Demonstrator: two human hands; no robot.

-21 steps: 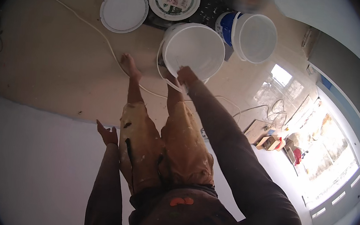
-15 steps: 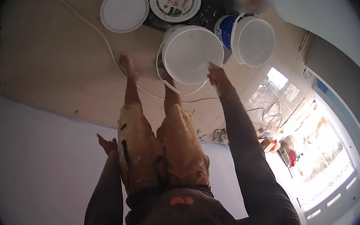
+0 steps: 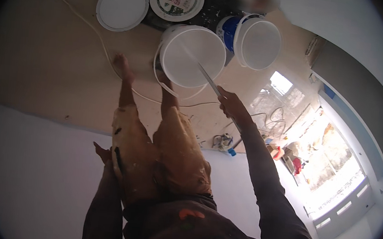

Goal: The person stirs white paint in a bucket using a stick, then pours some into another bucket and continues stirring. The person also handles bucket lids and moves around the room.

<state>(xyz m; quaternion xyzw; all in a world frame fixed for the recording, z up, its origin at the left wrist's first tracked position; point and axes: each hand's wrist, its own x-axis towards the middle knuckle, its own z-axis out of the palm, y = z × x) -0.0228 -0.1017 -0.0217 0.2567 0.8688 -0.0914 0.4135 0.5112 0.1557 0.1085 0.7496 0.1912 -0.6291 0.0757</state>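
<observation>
Fingers of right hand (image 3: 231, 104) grip a thin blade (image 3: 209, 79) over the white bucket (image 3: 192, 56).
Left hand (image 3: 103, 153) hangs beside the thigh, its grip hidden.

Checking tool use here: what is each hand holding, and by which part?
The right hand grips a thin flat blade by its lower handle end, the tip over the white bucket. The left hand holds nothing.
</observation>
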